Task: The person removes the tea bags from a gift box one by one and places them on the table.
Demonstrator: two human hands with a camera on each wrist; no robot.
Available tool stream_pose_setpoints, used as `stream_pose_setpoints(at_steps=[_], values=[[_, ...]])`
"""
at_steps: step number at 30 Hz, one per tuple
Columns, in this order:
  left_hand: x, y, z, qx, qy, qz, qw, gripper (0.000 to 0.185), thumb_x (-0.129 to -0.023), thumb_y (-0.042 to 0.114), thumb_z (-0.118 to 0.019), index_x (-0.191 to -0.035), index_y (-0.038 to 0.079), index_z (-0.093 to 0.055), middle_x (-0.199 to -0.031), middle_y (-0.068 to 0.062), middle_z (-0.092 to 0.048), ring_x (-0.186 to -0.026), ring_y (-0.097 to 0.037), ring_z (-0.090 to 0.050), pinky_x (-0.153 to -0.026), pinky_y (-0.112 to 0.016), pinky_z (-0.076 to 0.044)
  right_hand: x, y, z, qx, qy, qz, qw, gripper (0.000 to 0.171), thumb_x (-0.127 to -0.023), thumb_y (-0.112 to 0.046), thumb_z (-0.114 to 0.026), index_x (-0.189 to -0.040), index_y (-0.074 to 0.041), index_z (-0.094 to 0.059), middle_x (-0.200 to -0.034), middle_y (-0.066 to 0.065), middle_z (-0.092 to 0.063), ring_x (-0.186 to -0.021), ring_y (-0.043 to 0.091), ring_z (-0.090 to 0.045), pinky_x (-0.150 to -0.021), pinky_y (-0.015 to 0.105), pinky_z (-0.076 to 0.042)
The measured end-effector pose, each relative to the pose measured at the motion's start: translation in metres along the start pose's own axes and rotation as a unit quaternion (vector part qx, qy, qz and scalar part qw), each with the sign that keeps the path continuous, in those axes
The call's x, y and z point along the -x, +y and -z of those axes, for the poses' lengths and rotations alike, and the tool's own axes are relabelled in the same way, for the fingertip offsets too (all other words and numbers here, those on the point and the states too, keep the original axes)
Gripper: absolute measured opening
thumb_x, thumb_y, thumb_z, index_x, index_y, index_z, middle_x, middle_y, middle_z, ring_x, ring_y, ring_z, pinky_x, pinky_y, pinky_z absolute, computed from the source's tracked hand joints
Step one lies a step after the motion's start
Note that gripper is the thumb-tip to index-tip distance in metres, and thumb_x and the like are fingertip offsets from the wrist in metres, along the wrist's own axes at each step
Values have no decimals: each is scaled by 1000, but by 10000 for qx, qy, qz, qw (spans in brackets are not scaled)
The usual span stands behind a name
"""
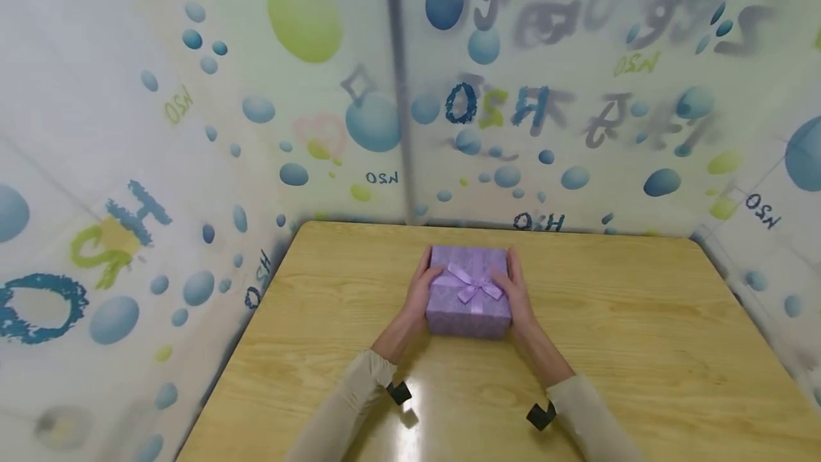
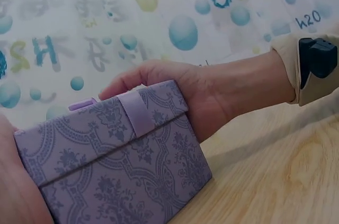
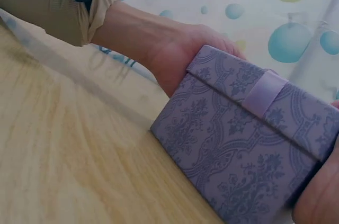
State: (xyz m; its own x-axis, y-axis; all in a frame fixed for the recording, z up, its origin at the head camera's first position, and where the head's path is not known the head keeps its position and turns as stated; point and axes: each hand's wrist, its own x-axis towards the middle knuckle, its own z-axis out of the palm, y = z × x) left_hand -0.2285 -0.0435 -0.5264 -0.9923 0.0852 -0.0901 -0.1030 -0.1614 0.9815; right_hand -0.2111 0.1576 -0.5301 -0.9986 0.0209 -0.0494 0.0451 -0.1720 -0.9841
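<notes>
A purple gift box (image 1: 449,310) with a damask pattern rests on the table, its lid on. A lilac ribbon crosses the lid and ends in a bow (image 1: 476,286) on top. My left hand (image 1: 420,296) grips the left side, thumb over the lid's edge and fingers along the wall. On the opposite side my right hand (image 1: 518,298) holds it the same way, its thumb beside the bow. In the left wrist view the lid's overlap (image 2: 100,134) sits over the box wall (image 2: 137,187). The box's underside and far wall are hidden.
The wooden table (image 1: 333,284) has light grain and rounded back corners. Translucent curtains (image 1: 308,113) printed with bubbles and lettering stand behind it and at both sides. A dark wrist device (image 1: 399,393) is on the left sleeve, another device (image 1: 541,416) on the right.
</notes>
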Motion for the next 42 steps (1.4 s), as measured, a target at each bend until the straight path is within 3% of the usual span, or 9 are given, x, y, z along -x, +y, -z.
stream_pose_setpoints(at_steps=[5, 8, 12, 15, 23, 32, 42], values=[[1, -4, -2, 136, 137, -39, 9998, 69, -103, 28, -54, -167, 22, -28, -174, -1, -21, -161, -25, -8, -129, -50, -5, 4, 3, -2, -151, 68, -203, 9997, 85, -104, -16, -51, -170, -20, 1, -176, 5, 0, -162, 23, 2, -129, 44, 2], [3, -5, -4, 206, 266, -164, 9993, 66, -105, 24, -52, -166, 14, -30, -172, -5, -25, -161, -26, -12, -129, -48, -7, 6, 6, -3, -249, 147, -207, 9994, 82, -104, -14, -50, -170, -21, -2, -176, 3, 0, -162, 22, 2, -129, 43, 3], [7, -3, -7, 420, 724, -251, 9962, 60, -104, 19, -57, -160, 5, -41, -166, -9, -38, -158, -26, -23, -129, -44, -15, 6, 7, -2, -432, 254, -228, 9985, 80, -105, -13, -49, -170, -22, -3, -176, 6, -4, -162, 24, -1, -129, 43, 3], [10, -1, -8, 470, 977, -223, 9939, 57, -102, 18, -61, -156, 5, -48, -162, -8, -44, -156, -26, -28, -128, -43, -19, 6, 6, -3, -551, 285, -263, 9977, 82, -105, -11, -50, -170, -22, -2, -176, 7, -7, -161, 25, -5, -129, 43, 0], [8, 6, -12, -366, -85, 125, 9992, 86, -94, 22, -57, -170, 21, -16, -175, -8, -12, -161, -31, -5, -128, -55, -3, 3, -4, 1, -457, 390, -236, 9979, 76, -104, -11, -47, -170, -19, -10, -176, -3, -6, -161, 15, -1, -129, 34, 0], [4, 5, -12, -534, -193, 209, 9982, 85, -96, 22, -56, -170, 21, -14, -175, -10, -11, -161, -34, -5, -127, -58, -3, 6, -6, 1, -123, 443, -425, 9980, 74, -104, -13, -44, -170, -21, -12, -175, -6, -6, -160, 12, 1, -129, 34, 0], [10, 12, -13, -254, -251, 242, 9991, 85, -96, 23, -56, -170, 24, -13, -176, -8, -9, -161, -31, -1, -127, -57, 0, 7, -12, 0, -111, 351, -351, 9987, 74, -105, -15, -45, -170, -21, -11, -176, -7, -5, -161, 14, 3, -129, 40, 3]])
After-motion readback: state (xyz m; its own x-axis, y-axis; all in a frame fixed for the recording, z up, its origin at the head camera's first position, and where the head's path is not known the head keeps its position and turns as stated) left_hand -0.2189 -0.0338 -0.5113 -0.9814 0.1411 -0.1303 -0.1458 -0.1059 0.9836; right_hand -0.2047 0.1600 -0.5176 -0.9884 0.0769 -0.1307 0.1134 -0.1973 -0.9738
